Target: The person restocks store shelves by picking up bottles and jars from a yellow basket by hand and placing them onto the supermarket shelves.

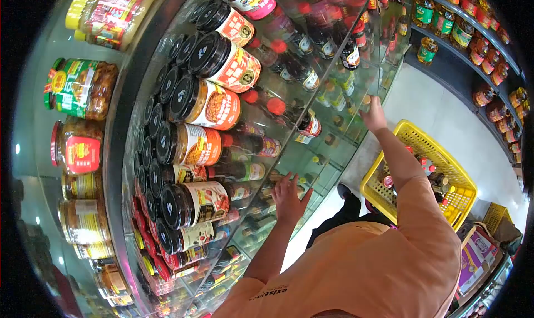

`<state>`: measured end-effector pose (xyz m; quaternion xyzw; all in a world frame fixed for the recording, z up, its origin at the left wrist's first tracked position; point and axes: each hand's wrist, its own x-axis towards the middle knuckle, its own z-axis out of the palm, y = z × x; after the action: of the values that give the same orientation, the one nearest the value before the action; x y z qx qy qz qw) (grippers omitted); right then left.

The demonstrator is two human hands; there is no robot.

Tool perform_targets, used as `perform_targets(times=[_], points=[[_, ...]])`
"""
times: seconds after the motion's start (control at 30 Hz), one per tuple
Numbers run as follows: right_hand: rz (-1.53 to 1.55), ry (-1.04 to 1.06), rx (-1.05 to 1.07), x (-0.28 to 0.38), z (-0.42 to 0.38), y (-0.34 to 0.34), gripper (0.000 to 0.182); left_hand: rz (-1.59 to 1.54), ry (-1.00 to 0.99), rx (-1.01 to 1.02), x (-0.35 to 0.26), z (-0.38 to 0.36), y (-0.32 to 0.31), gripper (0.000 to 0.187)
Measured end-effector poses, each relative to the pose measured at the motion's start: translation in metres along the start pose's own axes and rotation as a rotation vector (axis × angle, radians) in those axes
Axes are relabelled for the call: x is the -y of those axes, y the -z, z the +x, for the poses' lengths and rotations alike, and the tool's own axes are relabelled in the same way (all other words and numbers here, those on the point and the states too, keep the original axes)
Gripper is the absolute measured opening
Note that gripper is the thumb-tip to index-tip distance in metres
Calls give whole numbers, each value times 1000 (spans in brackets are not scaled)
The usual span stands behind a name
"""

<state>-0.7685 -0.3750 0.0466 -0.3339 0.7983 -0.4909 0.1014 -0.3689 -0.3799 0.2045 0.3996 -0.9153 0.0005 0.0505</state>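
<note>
My left hand (289, 200) reaches to the glass shelf edge with its fingers spread, and I see nothing held in it. Further along the shelves, my right hand (375, 115) is closed around the top of a small bottle with a tan cap (366, 99); much of the bottle is hard to make out. Near it on the lower glass shelf (347, 130) stand green-labelled bottles (334, 93). Dark sauce bottles with red caps (303, 73) are on the shelf above.
Black-lidded jars (208, 107) crowd the upper shelf at left. Larger jars (86, 87) stand beyond a dark rail. A yellow basket (403, 130) holding several bottles is on the floor by my right arm. Shelves of jars (461, 31) line the far right, with a purple box (478, 254) below.
</note>
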Motion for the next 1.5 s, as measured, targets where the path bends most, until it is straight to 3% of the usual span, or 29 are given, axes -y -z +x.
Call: perform_targets(times=[0.1,0.17,0.3,0.4,0.47,0.5,0.57,0.8,0.87,0.97,1.03,1.1,1.23,1.3,1.37,1.4,1.5], points=[[-68,-86,84,-7,25,-13,71,-27,20,26,4,-1,-4,68],[-167,-37,-26,-24,41,-31,74,-70,32,57,6,0,-6,71],[-89,-111,51,-12,58,-36,79,-79,22,34,4,1,-5,71],[-87,5,-69,-21,74,-51,74,-20,38,64,-1,2,2,70],[714,-263,-46,-20,85,-55,68,43,58,103,-2,3,2,69],[717,-265,-47,-20,85,-55,68,29,43,83,0,2,1,69],[-118,50,-82,-1,80,-44,64,16,29,68,1,4,0,68],[-112,-1,-71,1,82,-50,66,29,1,65,4,1,-7,66],[-197,-102,-81,14,82,-47,64,35,-4,74,6,-3,-12,65],[-336,-33,-140,18,78,-45,61,-9,-33,37,8,0,-13,67],[-355,-105,-100,27,75,-42,60,33,-29,5,5,0,-11,67],[-335,-156,-42,33,72,-38,66,30,-20,74,7,1,-12,66],[-296,-254,-8,-2,72,-55,75,44,-84,-59,12,-4,-25,65],[-289,-153,-100,-20,49,-61,73,40,-51,-5,8,-3,-21,67],[-204,-154,-83,14,9,-25,67,33,-57,27,9,-6,-20,67],[-160,-75,-34,15,-17,-10,51,47,-50,28,9,-4,-21,68],[-109,-7,63,14,-91,49,39,-4,-45,27,3,-2,-12,68]])
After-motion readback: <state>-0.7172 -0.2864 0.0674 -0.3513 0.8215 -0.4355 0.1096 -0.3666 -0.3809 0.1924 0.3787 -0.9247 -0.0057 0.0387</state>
